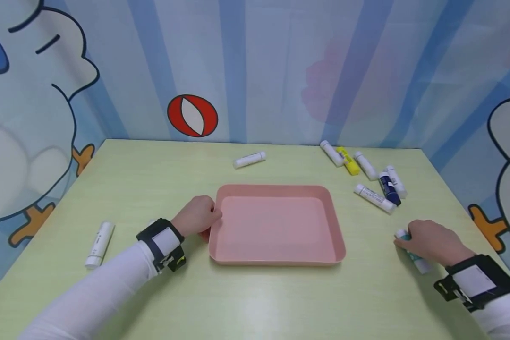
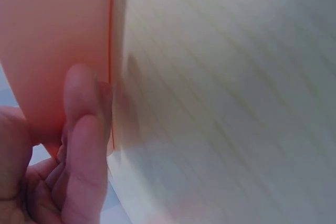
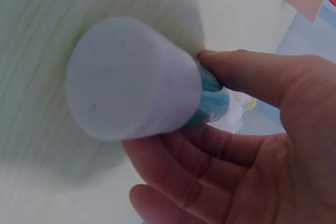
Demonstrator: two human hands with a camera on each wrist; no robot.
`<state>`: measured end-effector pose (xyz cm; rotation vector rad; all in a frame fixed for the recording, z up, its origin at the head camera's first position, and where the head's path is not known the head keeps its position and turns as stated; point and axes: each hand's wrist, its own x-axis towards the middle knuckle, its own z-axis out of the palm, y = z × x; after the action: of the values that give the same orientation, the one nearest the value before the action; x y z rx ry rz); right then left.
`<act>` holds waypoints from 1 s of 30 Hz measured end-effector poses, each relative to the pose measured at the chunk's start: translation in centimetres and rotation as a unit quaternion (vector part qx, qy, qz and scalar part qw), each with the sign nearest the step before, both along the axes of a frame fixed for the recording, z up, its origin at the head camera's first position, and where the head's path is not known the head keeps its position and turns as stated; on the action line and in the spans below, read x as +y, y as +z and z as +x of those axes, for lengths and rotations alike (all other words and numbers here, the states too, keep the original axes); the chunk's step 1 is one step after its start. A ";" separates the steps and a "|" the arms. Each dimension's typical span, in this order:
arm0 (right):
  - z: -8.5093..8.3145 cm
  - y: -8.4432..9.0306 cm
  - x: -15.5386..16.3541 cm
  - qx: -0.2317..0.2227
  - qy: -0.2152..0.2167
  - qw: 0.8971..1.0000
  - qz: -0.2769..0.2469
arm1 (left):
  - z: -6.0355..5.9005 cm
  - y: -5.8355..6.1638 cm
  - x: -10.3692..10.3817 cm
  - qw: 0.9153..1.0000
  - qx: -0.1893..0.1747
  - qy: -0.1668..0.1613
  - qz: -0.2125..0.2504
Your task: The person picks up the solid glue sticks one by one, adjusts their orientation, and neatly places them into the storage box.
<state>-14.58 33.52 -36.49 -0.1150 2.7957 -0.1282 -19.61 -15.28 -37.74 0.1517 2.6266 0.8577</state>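
My left hand (image 1: 197, 216) grips the left side of a shallow pink tray (image 1: 276, 257), thumb at the rim and fingers against the outer wall. In the left wrist view, the fingertips (image 2: 83, 90) lie along that pink wall (image 2: 58, 35). On the right, my right hand (image 1: 435, 241) holds a teal and white glue stick (image 1: 420, 263) between thumb and fingers, close over the table. Its white round end (image 3: 113, 80) faces the right wrist camera, and the teal middle (image 3: 212, 100) shows between thumb and fingers. The tray bears nothing inside.
At the back right lie several white glue sticks (image 1: 365, 166), a yellow one (image 1: 348, 161) and a navy one (image 1: 389, 188). One white stick (image 1: 249, 160) lies behind the tray, another (image 1: 99, 245) at the left. A patterned cloth wall (image 1: 263, 71) borders the table (image 1: 259, 302).
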 end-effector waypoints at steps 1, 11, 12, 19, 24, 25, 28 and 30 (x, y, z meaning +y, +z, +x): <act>0.0 0.0 0.0 0.003 0.003 1.000 -0.004 | 0.0 0.0 0.1 1.000 0.001 -0.002 0.001; -1.0 2.2 -2.1 0.056 0.037 0.996 -0.054 | -0.4 0.2 0.1 1.000 0.012 -0.014 0.000; -1.2 2.8 -2.6 0.066 0.040 0.995 -0.069 | -0.4 0.2 0.1 1.000 0.011 -0.013 0.000; -2.8 5.9 -6.6 0.068 0.055 0.978 -0.188 | -0.5 0.1 -0.1 1.000 0.016 -0.019 0.007; -3.7 6.4 -9.6 0.052 0.063 0.952 -0.294 | -0.6 0.0 -0.6 1.000 0.013 -0.027 -0.004; -3.8 6.3 -10.1 0.047 0.061 0.947 -0.313 | -0.7 0.2 -0.7 0.999 0.016 -0.026 -0.015; -3.8 6.1 -11.4 0.023 0.048 0.922 -0.382 | -0.9 1.2 -0.9 0.997 0.052 -0.020 -0.053; -3.8 5.9 -12.2 0.013 0.036 0.903 -0.428 | -1.1 2.2 -0.9 0.992 0.101 -0.015 -0.069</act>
<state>-18.39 21.31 -30.60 -0.4237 2.5336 -1.3265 -20.67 -16.19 -35.57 0.2519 2.8535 0.6800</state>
